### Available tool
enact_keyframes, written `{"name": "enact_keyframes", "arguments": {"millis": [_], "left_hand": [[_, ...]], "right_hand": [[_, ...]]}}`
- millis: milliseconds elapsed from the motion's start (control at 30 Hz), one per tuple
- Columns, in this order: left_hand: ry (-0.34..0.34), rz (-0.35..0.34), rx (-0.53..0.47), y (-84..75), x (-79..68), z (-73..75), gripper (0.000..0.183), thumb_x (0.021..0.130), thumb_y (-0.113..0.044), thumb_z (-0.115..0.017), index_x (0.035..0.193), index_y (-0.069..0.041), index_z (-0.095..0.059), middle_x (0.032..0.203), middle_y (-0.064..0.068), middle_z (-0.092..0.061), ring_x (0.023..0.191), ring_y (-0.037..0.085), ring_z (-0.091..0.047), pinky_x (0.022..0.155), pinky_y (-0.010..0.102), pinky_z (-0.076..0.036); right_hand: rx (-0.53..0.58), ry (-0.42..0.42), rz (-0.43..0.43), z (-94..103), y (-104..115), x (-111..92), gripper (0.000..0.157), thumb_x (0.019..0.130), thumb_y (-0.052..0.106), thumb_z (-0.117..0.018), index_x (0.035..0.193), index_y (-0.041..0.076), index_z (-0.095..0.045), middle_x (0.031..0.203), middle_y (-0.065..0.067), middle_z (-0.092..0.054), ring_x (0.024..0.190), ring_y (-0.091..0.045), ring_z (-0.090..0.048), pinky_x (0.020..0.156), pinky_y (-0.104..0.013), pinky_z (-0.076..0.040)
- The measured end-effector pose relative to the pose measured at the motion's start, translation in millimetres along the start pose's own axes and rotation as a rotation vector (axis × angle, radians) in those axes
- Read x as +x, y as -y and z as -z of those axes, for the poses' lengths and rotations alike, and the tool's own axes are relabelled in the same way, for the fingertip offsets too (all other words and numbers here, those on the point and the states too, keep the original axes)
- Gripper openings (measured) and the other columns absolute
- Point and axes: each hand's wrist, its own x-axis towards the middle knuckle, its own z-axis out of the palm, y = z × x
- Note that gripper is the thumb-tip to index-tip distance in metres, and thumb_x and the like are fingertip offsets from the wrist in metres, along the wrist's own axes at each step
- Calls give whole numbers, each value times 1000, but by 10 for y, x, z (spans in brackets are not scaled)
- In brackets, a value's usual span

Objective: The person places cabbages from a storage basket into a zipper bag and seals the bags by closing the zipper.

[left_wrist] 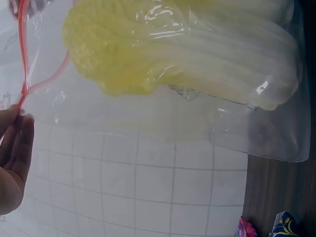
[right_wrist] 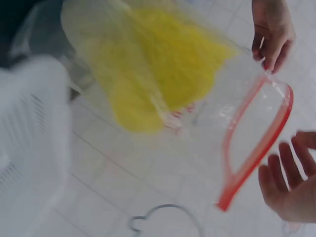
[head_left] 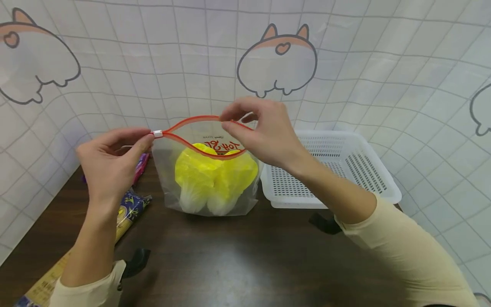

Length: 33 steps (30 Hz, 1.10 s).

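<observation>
A clear slider zip bag [head_left: 166, 187] with a red zip rim stands upright, its mouth spread into a loop. Inside are yellow-and-white napa cabbages [head_left: 199, 175], also seen through the plastic in the left wrist view. My left hand [head_left: 111, 160] pinches the left end of the rim at the white slider [head_left: 157, 133]. My right hand [head_left: 264, 128] reaches over the right part of the mouth. In the right wrist view its fingers [right_wrist: 276, 173] are spread and loosely bent, fingertips right beside the red rim [right_wrist: 266, 143].
Behind my right forearm sits a white perforated basket [head_left: 330, 204]. A blue-and-yellow packet [head_left: 130, 209] and a pink packet [head_left: 141, 167] lie to the left, partly behind my left arm. The dark wooden table [head_left: 230, 264] meets a tile-patterned backdrop [head_left: 192, 64] with cartoon drawings.
</observation>
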Motion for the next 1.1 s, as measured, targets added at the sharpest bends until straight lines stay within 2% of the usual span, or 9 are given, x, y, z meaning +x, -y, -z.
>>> {"name": "enact_keyframes", "arguments": {"millis": [133, 267, 400, 500, 600, 800, 1000, 1100], "left_hand": [[21, -3, -28, -5, 20, -39, 17, 84, -1, -84, 99, 7, -80, 81, -6, -78, 69, 9, -75, 72, 18, -59], [44, -19, -7, 15, 33, -61, 18, 85, -3, -84, 100, 5, -81, 83, -9, -78, 71, 8, -75, 75, 17, -59], [51, -34, 24, 40, 31, -59, 16, 86, -4, -84, 100, 3, -81, 83, -11, -77, 71, 7, -75, 74, 17, -59], [56, -37, 19, 50, 32, -59, 16, 86, -5, -84, 100, 3, -81, 83, -11, -78, 70, 7, -75, 72, 17, -59], [57, -39, 15, 53, 33, -58, 15, 86, -5, -84, 99, 3, -81, 81, -11, -77, 69, 7, -74, 68, 17, -58], [49, -47, 18, 53, 24, -44, 15, 86, -4, -84, 98, 4, -81, 80, -12, -77, 68, 8, -74, 65, 16, -57], [47, -51, 21, 56, 4, -44, 13, 87, -4, -83, 97, 4, -81, 78, -10, -76, 64, 8, -70, 61, 15, -55], [36, -47, 52, 54, -11, -47, 11, 87, -6, -83, 95, 2, -81, 78, -11, -75, 65, 9, -70, 61, 15, -55]], "right_hand": [[-93, 183, 42, -65, 173, 266, 10, 97, 18, -73, 104, 13, -77, 97, 5, -75, 90, -7, -66, 86, -25, -54], [-209, 332, 24, -142, 302, 526, 12, 99, 22, -72, 107, 16, -77, 98, 8, -74, 92, -5, -64, 86, -21, -52], [-319, 463, 35, -246, 387, 754, 14, 100, 26, -70, 108, 17, -78, 101, 7, -75, 95, -5, -64, 87, -19, -50], [-336, 534, 44, -336, 421, 880, 14, 98, 24, -72, 106, 15, -79, 99, 5, -76, 94, -6, -66, 86, -19, -51], [-328, 576, 37, -415, 445, 963, 12, 96, 22, -74, 102, 14, -81, 96, 4, -78, 92, -6, -67, 84, -20, -51], [-320, 607, 41, -522, 469, 1024, 9, 94, 20, -77, 90, 14, -83, 88, 3, -78, 87, -10, -67, 78, -23, -53], [-278, 632, 41, -585, 468, 1028, 9, 93, 19, -78, 90, 13, -83, 86, 2, -78, 84, -11, -69, 77, -23, -54], [-292, 632, 52, -615, 472, 1030, 9, 92, 18, -77, 88, 13, -83, 84, 2, -77, 82, -11, -68, 75, -22, -54]]}}
